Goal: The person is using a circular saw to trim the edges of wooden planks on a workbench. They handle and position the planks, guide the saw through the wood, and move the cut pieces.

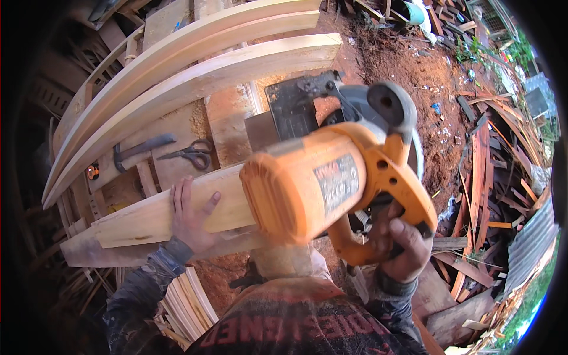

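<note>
My left hand (192, 216) lies on a pale wooden board (132, 222) at lower left, fingers extended and thumb apart. My right hand (396, 239) is closed around the rear handle of an orange and black circular saw (307, 183) that fills the centre right, tilted over the board's right end. Its black base plate (293, 103) is at the upper side; much of the blade is hidden. A hammer (139, 151) and black scissors (189, 155) lie above my left hand, beside a small orange-black object (93, 171) that I cannot make out.
Long curved boards (195, 65) span the upper left on a makeshift wooden bench (228, 124). Wood strips (186, 302) stand at lower left. Reddish sawdust-covered ground (438, 148), scrap wood piles (482, 225), a corrugated metal sheet (526, 248) and a teal container (408, 12) are on the right.
</note>
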`<state>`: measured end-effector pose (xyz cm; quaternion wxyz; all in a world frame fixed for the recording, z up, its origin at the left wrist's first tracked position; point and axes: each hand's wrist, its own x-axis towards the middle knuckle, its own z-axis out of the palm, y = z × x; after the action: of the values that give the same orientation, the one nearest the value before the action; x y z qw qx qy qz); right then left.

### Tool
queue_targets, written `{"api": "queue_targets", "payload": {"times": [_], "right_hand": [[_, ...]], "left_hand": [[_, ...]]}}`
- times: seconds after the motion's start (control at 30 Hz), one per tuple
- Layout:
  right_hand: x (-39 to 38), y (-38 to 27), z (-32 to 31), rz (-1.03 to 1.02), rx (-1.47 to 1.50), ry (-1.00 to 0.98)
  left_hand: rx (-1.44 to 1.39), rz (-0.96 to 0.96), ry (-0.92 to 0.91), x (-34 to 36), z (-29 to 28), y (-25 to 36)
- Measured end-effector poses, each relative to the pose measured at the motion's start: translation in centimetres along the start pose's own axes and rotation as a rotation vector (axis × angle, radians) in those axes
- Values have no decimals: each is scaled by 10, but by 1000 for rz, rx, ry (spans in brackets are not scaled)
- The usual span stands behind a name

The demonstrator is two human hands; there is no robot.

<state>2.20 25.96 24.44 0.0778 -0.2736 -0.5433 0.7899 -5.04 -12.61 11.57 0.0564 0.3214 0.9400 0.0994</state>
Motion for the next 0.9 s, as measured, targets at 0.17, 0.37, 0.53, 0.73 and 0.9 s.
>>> {"api": "queue_targets", "payload": {"times": [0.17,0.37,0.53,0.73,0.9], "right_hand": [[43,-3,11,-66,-175,-74],[53,-18,26,-398,-166,-178],[-36,-47,-17,-520,-180,-61],[-177,-35,-124,-593,-335,264],[-241,54,-221,-251,-429,436]], "left_hand": [[61,72,22,-2,4,3],[143,122,70,-4,10,7],[167,127,101,-14,14,7],[215,145,164,-27,20,8],[237,126,214,-29,23,5]]}}
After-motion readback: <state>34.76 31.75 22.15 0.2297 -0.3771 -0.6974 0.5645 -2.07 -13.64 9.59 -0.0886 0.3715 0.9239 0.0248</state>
